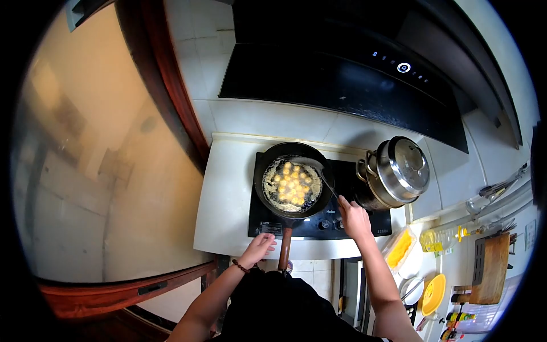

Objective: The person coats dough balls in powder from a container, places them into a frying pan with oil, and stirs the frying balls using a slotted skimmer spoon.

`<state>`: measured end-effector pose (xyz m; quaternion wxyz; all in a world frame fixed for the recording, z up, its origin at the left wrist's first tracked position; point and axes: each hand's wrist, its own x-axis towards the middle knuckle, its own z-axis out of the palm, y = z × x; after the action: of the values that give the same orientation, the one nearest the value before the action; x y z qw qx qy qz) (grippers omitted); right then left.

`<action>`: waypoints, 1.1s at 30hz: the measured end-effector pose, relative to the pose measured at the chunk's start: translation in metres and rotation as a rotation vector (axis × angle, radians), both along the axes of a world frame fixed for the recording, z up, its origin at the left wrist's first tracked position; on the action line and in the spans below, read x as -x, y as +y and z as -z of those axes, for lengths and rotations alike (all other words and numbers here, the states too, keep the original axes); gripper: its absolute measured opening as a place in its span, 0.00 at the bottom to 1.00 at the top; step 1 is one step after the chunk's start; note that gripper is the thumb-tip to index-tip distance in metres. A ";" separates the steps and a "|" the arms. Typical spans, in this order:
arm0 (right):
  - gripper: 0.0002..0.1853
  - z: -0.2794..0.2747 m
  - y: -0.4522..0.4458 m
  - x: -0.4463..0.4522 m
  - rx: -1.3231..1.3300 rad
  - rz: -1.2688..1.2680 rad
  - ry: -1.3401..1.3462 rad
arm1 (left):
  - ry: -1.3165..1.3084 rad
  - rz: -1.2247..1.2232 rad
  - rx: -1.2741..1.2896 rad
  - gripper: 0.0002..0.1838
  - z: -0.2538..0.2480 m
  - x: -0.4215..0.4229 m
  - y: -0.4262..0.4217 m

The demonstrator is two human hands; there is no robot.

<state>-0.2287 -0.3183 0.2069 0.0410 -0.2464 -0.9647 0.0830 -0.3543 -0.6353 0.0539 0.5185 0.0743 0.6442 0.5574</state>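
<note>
A dark wok with a brown wooden handle sits on the left of the black cooktop. Inside it, several golden, roundish pieces of food lie in bubbling oil with pale foam around them. My right hand is closed around the handle of a metal spatula, whose head rests in the upper right part of the wok. Just left of the wok's handle, my left hand hovers at the counter's front edge, fingers loosely extended and holding nothing.
A steel pot with a shiny lid stands on the cooktop's right side. Above hangs a black range hood. Along the right counter are a plastic box of yellow food, an oil bottle, a yellow basket and a cutting board.
</note>
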 end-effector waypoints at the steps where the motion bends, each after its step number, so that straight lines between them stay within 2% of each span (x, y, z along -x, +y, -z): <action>1: 0.22 0.002 0.002 0.009 -0.017 -0.005 0.007 | 0.002 -0.001 0.013 0.25 0.000 0.000 0.001; 7: 0.22 0.012 0.002 0.038 -0.087 -0.084 -0.084 | 0.000 0.016 0.007 0.24 0.000 0.001 0.006; 16: 0.23 0.004 0.002 -0.004 -0.053 -0.068 -0.114 | -0.011 -0.044 -0.013 0.25 0.004 0.003 -0.006; 22: 0.22 0.012 0.000 0.002 -0.045 -0.022 -0.010 | 0.002 -0.021 0.006 0.24 0.005 0.002 -0.009; 24: 0.22 0.010 0.000 0.002 -0.023 -0.032 -0.083 | 0.010 -0.015 0.010 0.24 0.002 0.002 -0.008; 33: 0.20 -0.042 -0.016 -0.039 -0.003 0.050 -0.032 | 0.008 -0.052 -0.021 0.23 0.008 0.006 -0.014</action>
<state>-0.1901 -0.3347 0.2492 0.0280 -0.2719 -0.9589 0.0765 -0.3602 -0.6497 0.0455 0.5002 0.0650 0.6422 0.5771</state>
